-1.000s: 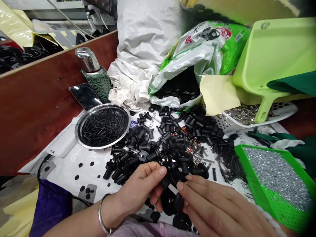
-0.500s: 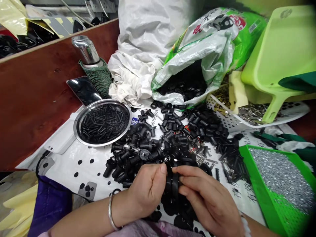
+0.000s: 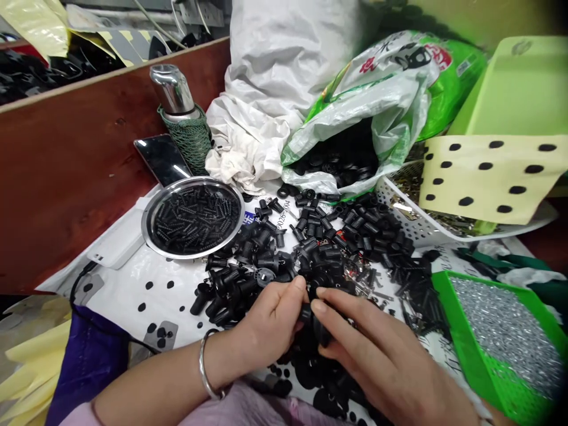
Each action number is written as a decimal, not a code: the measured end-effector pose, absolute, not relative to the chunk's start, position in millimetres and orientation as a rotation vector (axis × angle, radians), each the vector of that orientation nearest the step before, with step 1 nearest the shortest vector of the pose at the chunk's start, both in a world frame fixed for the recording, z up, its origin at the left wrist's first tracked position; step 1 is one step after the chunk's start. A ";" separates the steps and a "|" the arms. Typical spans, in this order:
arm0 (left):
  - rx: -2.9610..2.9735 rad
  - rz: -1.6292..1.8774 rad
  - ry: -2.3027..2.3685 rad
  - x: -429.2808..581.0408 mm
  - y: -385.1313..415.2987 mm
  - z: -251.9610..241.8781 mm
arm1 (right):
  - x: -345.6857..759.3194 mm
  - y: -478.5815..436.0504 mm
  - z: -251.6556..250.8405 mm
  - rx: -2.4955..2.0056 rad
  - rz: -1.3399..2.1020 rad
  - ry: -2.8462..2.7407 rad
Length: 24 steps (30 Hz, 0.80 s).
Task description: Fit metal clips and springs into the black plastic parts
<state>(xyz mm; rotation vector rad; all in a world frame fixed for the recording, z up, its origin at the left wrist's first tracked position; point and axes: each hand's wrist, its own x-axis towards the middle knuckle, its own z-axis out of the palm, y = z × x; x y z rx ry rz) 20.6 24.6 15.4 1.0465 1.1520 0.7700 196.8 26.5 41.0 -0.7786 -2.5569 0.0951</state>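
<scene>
My left hand, with a silver bangle at its wrist, is closed on a black plastic part near the bottom middle. Against the right side of that part, the fingers of my right hand press on a round black piece. Most of what is between the hands is hidden by the fingers. Just beyond them lies a pile of black cylindrical parts, mixed with small metal pieces.
A steel dish of black springs stands at the left, near a phone and a netted flask. An open bag, a white basket and a green tray of metal pins are at the right.
The view has shifted slightly. A yellow sheet with black dots now covers part of the basket and green scoop. My right hand has turned, its fingers lying flatter over the round piece.
</scene>
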 end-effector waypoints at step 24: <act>1.896 1.016 1.222 8.5 15.2 2.5 | 162.3 16.7 35.1 -1.203 1.203 -2.026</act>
